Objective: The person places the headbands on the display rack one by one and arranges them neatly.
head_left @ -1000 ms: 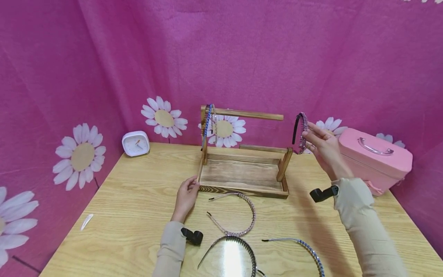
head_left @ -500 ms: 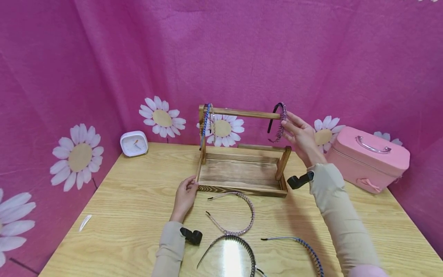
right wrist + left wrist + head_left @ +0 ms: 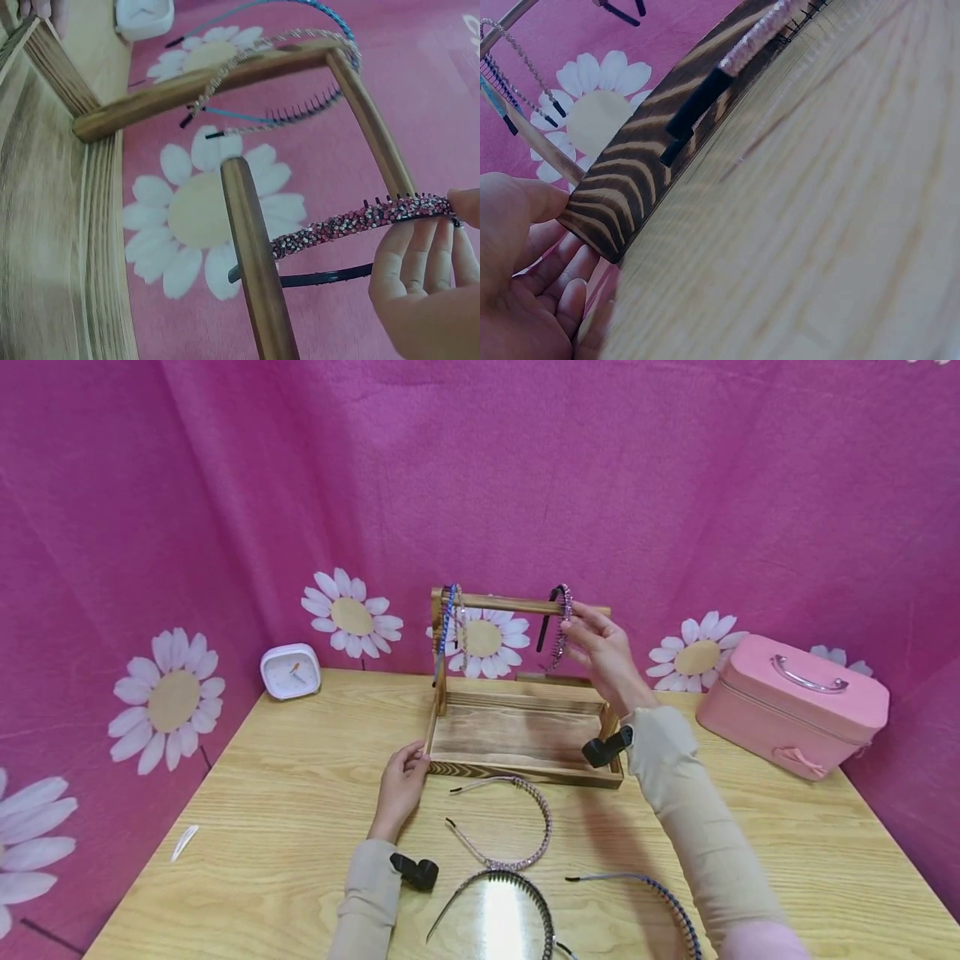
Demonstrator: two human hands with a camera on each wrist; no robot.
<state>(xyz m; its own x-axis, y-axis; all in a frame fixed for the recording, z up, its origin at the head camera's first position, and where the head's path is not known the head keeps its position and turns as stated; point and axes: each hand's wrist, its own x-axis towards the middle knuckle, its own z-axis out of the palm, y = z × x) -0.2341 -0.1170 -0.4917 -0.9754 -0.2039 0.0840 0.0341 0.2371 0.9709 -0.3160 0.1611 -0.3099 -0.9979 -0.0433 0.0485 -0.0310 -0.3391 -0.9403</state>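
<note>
"So, your right hand (image 3: 606, 656) pinches the sparkly band (image 3: 567, 610), and that band is around the upper rail (image 3: 510, 603), toward its free right end. Nothing caps that end: let go with the band leaning outward and it could slip off."

"And mind the teeth (image 3: 367, 203) inside it. Push it along low and they may catch on the wood, tugging the whole rack (image 3: 442, 697)."

"Your left hand (image 3: 401, 785) grips the front left corner of the tray (image 3: 525, 774), which should steady things. Lift it too soon, though, and a snag could skew the rack on the table (image 3: 330, 860)."

"True. Check your right wrist view too: one black arm (image 3: 330, 277) of the band passes behind the lower rail (image 3: 259, 277). You can't tell there whether they touch, but hooking it could twist the band from your grasp."

"Your wrist camera (image 3: 606, 747) also hangs near the right post (image 3: 609, 720); dip your wrist and they might knock."

"Lastly, a hard shove left could tangle it with your blue band (image 3: 446, 627) and beaded band (image 3: 463, 635)."
</note>
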